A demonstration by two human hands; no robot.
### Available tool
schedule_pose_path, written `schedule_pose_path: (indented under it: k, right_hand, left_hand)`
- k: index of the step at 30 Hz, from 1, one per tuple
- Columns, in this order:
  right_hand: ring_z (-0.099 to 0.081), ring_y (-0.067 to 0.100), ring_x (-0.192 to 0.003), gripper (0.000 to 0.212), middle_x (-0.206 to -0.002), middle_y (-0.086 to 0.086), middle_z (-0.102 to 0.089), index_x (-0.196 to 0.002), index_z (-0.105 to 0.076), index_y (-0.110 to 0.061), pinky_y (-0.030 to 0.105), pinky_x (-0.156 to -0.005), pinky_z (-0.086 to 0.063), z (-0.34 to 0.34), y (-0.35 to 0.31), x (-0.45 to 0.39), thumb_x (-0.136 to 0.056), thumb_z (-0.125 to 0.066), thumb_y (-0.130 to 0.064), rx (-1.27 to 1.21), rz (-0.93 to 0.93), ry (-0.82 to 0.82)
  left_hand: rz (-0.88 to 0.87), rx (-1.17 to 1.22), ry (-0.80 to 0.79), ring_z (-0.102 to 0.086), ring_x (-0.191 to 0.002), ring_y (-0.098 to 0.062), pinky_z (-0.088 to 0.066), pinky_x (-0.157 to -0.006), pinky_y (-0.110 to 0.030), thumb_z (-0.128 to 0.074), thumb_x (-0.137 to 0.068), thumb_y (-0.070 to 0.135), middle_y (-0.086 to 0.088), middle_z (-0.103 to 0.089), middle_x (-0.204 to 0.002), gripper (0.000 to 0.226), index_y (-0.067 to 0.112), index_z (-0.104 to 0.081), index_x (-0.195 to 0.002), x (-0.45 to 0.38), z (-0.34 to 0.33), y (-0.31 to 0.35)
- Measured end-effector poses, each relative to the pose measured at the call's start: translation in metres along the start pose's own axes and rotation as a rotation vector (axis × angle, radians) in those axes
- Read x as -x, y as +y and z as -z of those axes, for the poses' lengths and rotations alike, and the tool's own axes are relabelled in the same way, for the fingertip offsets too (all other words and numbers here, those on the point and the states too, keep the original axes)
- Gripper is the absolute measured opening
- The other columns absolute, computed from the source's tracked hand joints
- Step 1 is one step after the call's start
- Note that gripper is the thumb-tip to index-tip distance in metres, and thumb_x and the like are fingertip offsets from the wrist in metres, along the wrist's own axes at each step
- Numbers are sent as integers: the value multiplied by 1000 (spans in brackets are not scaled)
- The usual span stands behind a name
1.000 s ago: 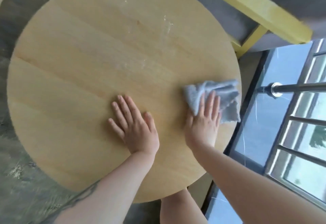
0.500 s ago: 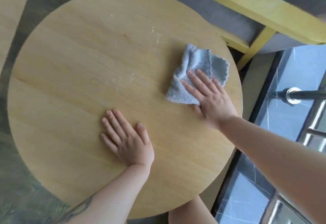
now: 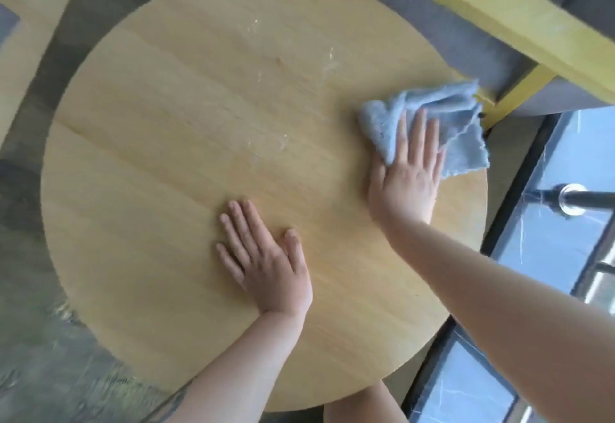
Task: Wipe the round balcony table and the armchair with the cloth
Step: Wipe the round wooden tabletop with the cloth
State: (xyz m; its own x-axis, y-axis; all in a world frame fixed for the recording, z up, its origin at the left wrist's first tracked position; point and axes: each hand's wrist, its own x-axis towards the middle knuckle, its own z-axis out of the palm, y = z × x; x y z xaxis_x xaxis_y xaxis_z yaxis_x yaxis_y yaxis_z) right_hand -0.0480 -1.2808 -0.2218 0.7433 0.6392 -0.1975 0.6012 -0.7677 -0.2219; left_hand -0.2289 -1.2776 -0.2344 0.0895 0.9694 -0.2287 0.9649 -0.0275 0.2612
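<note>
A round light-wood table [image 3: 166, 189] fills the view, with pale smears [image 3: 329, 60] on its far half. My right hand [image 3: 407, 173] lies flat with straight fingers on a crumpled light-blue cloth [image 3: 462, 116] at the table's right edge; part of the cloth hangs past the rim. My left hand [image 3: 266, 256] rests flat, palm down, on the bare wood near the middle. The armchair [image 3: 499, 6], yellow-framed with grey cushions, stands beyond the table at the upper right.
A glass balustrade with a metal rail fitting [image 3: 570, 203] runs along the right side. Grey floor [image 3: 30, 356] shows at the left and below the table. My knee [image 3: 362, 406] sits under the near edge.
My right hand swept the cloth from the near right edge up toward the middle right, then back out to the right rim with fingers pointing away. My left hand stayed planted.
</note>
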Motion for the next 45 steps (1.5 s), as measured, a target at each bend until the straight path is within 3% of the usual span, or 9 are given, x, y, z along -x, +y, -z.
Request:
schedule_pose_path:
  k: [4, 9, 14, 19, 23, 28, 33, 37, 45]
  right_hand:
    - [-2, 21, -148, 72, -161, -1, -7, -153, -9, -28, 44, -119, -7, -10, -9, 26, -90, -42, -33, 111, 733, -210]
    - [6, 23, -148, 72, -161, 5, 1, -154, -2, -21, 41, -119, 5, -21, -31, 61, -89, -28, -36, -75, -404, 7]
    - [-4, 22, -148, 71, -161, 0, -9, -153, -12, -28, 46, -119, -8, -31, -47, 76, -90, -43, -37, 104, 654, -188]
    - [2, 25, -148, 71, -161, 5, 1, -152, 1, -25, 40, -119, 6, -46, -105, 108, -88, -26, -41, -127, -458, 51]
    - [-11, 21, -147, 67, -159, 0, -16, -151, -21, -25, 44, -117, -12, -54, -101, 115, -90, -41, -40, 16, 536, -156]
    - [6, 20, -148, 66, -161, 3, 1, -149, 8, -28, 31, -116, 14, -53, -84, 171, -92, -24, -37, -169, -690, 62]
    - [-1, 20, -148, 75, -161, -3, -6, -152, -5, -31, 41, -119, -3, -46, -64, 191, -88, -42, -33, 53, 319, -207]
    - [3, 21, -148, 70, -160, 0, 1, -147, 9, -33, 33, -118, 8, -45, -52, 214, -86, -27, -32, -167, -679, 26]
    - [-6, 18, -148, 69, -159, -4, -13, -152, -13, -29, 42, -119, -9, -54, -6, 250, -88, -40, -32, -55, 69, -87]
  left_hand:
    - [-75, 157, -76, -7, -147, -22, -3, -115, -40, -37, -88, 43, -5, -6, -161, 74, 13, -17, -152, -1, 10, -11]
    - [-159, 100, -68, -2, -146, -22, -2, -116, -40, -37, -90, 41, -7, 0, -161, 73, 11, -16, -153, -26, 28, -57]
    - [-272, -10, -47, -11, -145, -28, -2, -116, -40, -39, -89, 39, -12, -11, -160, 70, 8, -24, -151, -55, 35, -82]
    - [-262, -73, -52, -11, -147, -24, -6, -116, -44, -33, -90, 38, -8, -15, -159, 70, 10, -18, -152, -63, 37, -81]
    - [-304, -63, -90, -15, -146, -22, -9, -115, -42, -33, -87, 35, -6, -19, -159, 69, 10, -21, -151, -66, 40, -89]
    - [-341, -17, -128, -5, -147, -20, -3, -116, -39, -28, -95, 38, -3, -6, -160, 65, 14, -13, -153, -68, 43, -95]
    - [-414, 15, -188, -9, -147, -24, -5, -116, -44, -32, -91, 28, -6, -12, -160, 65, 13, -18, -152, -42, 40, -87]
    - [-551, -39, -196, -11, -146, -25, -8, -115, -44, -32, -94, 31, -7, -12, -160, 62, 12, -20, -152, -15, 37, -109]
    - [-537, -72, -189, -13, -146, -18, -4, -117, -40, -31, -91, 33, -2, -18, -159, 64, 15, -23, -152, 34, 29, -120]
